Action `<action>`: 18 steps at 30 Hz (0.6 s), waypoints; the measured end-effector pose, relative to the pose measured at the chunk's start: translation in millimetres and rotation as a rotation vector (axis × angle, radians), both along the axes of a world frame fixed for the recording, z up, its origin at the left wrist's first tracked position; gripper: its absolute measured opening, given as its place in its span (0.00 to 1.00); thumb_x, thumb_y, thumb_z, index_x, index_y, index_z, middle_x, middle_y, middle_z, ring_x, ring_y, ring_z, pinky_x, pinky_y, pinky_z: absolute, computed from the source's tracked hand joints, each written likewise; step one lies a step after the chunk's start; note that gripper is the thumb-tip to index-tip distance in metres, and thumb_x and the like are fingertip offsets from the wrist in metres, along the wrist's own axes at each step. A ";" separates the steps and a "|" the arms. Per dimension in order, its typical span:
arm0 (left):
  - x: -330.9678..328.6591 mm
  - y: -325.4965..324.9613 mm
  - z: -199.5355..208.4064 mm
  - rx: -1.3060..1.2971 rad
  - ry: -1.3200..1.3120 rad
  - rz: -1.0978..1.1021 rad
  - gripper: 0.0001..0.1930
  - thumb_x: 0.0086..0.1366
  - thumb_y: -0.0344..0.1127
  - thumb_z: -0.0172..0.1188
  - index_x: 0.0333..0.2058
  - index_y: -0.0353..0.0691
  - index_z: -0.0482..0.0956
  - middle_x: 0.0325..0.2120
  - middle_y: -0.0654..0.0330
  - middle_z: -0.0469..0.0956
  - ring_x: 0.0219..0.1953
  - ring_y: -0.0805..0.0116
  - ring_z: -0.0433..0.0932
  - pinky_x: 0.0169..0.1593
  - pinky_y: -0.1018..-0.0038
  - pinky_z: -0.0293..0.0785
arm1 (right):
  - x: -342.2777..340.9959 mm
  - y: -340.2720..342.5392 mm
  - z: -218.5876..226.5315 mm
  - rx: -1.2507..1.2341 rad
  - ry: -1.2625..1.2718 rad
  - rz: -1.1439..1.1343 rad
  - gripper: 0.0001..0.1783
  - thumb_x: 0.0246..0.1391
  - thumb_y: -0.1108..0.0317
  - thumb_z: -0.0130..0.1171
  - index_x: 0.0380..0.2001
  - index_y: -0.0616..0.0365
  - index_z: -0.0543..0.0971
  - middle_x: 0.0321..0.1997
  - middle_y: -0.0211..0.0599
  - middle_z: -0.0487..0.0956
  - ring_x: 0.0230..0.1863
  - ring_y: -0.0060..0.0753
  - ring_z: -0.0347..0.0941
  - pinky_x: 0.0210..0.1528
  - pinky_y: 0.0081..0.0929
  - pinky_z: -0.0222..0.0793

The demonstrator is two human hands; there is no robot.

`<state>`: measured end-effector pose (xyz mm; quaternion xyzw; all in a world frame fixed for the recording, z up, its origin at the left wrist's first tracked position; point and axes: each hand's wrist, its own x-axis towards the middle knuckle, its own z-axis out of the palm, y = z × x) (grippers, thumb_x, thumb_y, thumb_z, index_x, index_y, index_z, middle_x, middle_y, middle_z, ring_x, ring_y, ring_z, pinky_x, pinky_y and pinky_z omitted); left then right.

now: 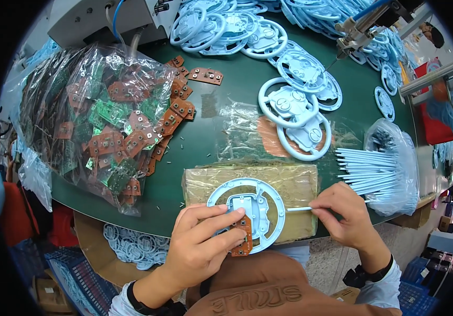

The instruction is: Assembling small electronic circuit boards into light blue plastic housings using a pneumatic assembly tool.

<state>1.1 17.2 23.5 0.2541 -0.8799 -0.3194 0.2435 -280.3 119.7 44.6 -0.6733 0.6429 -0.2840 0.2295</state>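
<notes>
A light blue toy steering wheel (281,210) lies on a tape-wrapped block (302,181) at the table's front edge. My left hand (197,245) is over the wheel's left side, its fingers closed on a brown circuit board (243,237) that lies over the wheel's lower middle. Part of the board and of the wheel's rim is hidden under these fingers. Between thumb and forefinger, my right hand (345,213) pinches a thin pale blue plastic stick (297,209). The stick points left, its tip close to the wheel's right rim.
Left, a clear plastic bag (73,79) spills brown and green circuit boards. More wheels (289,102) pile up behind the block, under a metal machine arm (350,39). A bag of pale blue sticks (389,168) lies at right. Below the table, a cardboard box (92,231) holds blue parts.
</notes>
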 end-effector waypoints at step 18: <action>7.7 -11.0 3.5 0.110 0.013 -0.051 0.12 0.54 0.27 0.67 0.39 0.42 0.84 0.51 0.63 0.81 0.50 0.59 0.78 0.51 0.68 0.74 | 13.5 -22.8 7.1 0.114 -0.201 0.066 0.06 0.49 0.78 0.66 0.32 0.60 0.82 0.31 0.34 0.79 0.31 0.34 0.73 0.31 0.27 0.68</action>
